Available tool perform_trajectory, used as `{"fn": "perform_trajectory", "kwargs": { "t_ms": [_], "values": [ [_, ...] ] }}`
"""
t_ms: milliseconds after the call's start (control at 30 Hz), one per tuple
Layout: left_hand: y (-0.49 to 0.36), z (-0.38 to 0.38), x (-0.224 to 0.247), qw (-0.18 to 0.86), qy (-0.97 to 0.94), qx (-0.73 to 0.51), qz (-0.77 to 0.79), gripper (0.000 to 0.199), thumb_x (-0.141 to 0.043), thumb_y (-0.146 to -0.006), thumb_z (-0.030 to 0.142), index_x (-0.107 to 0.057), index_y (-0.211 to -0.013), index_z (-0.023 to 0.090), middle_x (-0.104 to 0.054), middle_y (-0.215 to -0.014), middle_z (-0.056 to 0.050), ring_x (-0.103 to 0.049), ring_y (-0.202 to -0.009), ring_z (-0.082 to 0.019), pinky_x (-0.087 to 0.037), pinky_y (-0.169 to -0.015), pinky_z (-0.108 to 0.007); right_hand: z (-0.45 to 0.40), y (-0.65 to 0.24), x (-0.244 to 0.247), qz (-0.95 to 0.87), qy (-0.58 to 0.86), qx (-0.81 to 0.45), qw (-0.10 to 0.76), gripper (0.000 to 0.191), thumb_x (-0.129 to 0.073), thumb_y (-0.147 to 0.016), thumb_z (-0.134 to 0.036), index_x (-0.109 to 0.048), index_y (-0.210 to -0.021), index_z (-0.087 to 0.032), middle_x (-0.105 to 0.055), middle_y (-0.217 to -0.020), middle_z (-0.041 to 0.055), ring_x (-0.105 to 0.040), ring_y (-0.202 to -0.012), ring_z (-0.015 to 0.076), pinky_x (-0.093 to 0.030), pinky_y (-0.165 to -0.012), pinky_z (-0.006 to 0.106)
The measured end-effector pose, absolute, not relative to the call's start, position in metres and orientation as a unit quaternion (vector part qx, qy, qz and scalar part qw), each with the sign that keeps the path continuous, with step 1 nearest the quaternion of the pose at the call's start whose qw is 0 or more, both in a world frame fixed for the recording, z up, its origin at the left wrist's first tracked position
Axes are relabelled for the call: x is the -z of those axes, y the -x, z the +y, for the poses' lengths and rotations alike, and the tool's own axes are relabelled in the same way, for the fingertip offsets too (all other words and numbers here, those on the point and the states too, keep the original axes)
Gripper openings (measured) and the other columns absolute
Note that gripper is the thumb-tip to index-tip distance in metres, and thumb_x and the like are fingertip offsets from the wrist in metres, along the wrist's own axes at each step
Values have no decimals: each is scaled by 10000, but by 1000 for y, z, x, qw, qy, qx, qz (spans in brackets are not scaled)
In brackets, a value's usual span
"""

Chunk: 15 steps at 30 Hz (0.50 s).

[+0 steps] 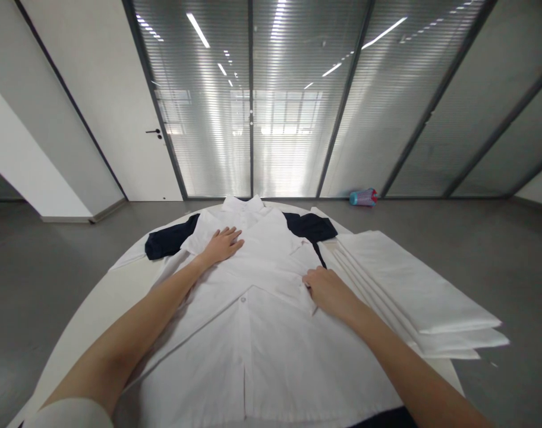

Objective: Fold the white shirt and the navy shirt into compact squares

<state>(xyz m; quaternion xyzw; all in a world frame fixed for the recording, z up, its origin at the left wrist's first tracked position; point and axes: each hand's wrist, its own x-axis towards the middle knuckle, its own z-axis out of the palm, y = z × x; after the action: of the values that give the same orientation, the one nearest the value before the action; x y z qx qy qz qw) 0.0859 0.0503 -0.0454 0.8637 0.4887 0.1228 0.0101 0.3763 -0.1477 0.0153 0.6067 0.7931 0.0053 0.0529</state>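
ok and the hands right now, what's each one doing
Left hand: open, lying flat on the white button-up shirt.
Right hand: closed, apparently pinching the shirt's fabric.

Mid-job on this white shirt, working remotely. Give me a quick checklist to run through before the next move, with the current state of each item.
1. The left hand lies open and flat on the white shirt: ok.
2. The right hand has a secure hold on the cloth: cannot tell; its fingers are curled at a fold.
3. The shirt front lies smooth: not ok; a diagonal fold and creases cross it.
4. The dark navy fabric is covered at the shoulders: not ok; it shows on both sides.
5. The stack of folded white cloth sits fully on the round table: not ok; it overhangs the edge.
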Motion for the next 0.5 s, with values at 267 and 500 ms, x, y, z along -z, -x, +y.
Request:
{"fn": "perform_trajectory", "kwargs": {
  "t_ms": [267, 500],
  "values": [
    [-87, 50, 44, 19, -862, -121, 491, 579, -341, -1009, 531, -465, -1485, 226, -398, -1576, -87, -337, -1461, -307, -251, -1189, -516, -146, -376, -13, 794, -606, -8, 47, 291, -477, -883, -41, -730, -813, -168, -735, -900, 80, -631, -868, 232, -334, -669, 296],
    [-87, 48, 43, 20, -863, -126, 489, 582, -345, -1009, 522, -473, -1478, 200, -406, -1569, -99, -342, -1457, -318, -255, -1183, -533, -146, -377, -13, 795, -604, -9, 46, 292, -474, -892, -36, -717, -803, -171, -730, -892, 74, -627, -863, 227, -333, -671, 298]
  ]
}}
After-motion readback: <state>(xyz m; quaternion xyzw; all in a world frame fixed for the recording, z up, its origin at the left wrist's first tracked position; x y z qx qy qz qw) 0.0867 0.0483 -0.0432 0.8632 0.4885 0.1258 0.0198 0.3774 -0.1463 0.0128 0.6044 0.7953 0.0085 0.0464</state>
